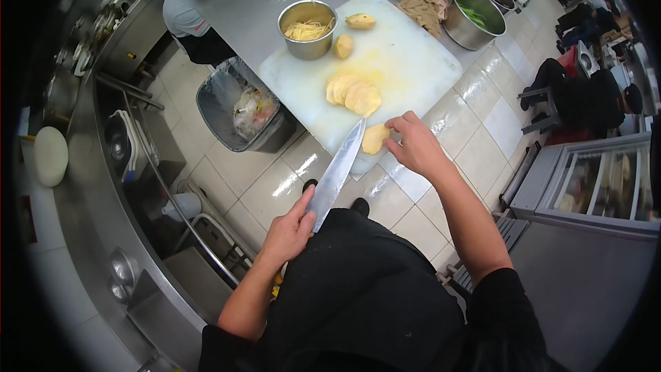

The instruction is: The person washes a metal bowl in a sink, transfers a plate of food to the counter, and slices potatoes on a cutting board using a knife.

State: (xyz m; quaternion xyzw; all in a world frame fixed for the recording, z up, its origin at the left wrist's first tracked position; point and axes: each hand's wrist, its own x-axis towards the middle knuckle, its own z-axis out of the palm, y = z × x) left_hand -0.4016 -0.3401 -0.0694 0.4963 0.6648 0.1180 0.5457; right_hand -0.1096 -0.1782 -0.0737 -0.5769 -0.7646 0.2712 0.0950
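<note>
My left hand (289, 229) is closed around the handle end of a large kitchen knife (336, 178), its blade pointing up toward the cutting board (420, 62). The knife tip lies near a fanned row of potato slices (352, 92). At the board's near corner, my right hand (415, 143) has thumb and fingers at the right edge of a single potato slice (374, 139). Farther back lie two pieces of peeled potato, one (343, 45) beside a steel bowl (308, 48) of thin potato shreds (308, 30) and the other (361, 21) behind it.
Several steel containers, one with green vegetables (474, 19), line the table's right edge beside a crumpled brown cloth (421, 14). A lined trash bin (237, 114) stands left of the board. Another person (193, 17) is at the table's far left. A steel counter (89, 186) runs along the left.
</note>
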